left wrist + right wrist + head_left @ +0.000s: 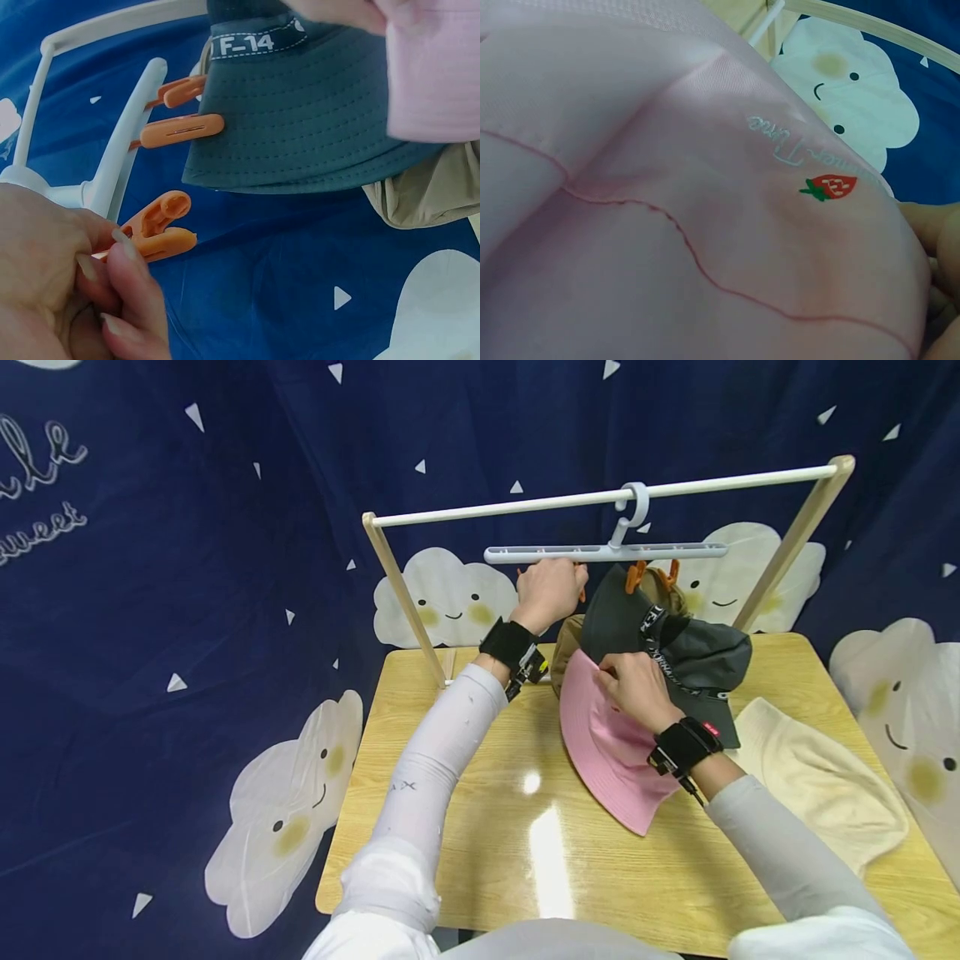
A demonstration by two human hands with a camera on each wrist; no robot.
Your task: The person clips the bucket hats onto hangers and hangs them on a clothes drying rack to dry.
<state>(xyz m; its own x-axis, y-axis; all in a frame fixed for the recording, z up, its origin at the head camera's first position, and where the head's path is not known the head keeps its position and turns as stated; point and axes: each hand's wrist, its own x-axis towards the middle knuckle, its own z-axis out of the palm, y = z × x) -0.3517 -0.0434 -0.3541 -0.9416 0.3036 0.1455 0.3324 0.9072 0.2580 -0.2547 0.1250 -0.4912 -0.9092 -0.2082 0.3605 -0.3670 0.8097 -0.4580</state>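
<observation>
My left hand (pixel 551 592) is up at the pale blue clip hanger (pixel 675 552), left of its hook. It pinches an orange clip (pixel 161 225), whose jaws are spread with no cloth between them in the left wrist view. My right hand (pixel 637 689) grips a pink bucket hat (pixel 603 752) by its edge, low in front of the hanger. A strawberry print (pixel 832 187) shows on the pink cloth in the right wrist view. Orange clips (pixel 180 130) hold a dark bucket hat (pixel 300 127) with white lettering beside my left hand.
The hanger hooks over the white bar (pixel 495 510) of a wooden rack (pixel 795 539). A dark cap (pixel 708 656) hangs by the bucket hat, and brown hats (pixel 568 639) show behind. A cream hat (pixel 825 777) lies on the wooden table (pixel 480 827) at right.
</observation>
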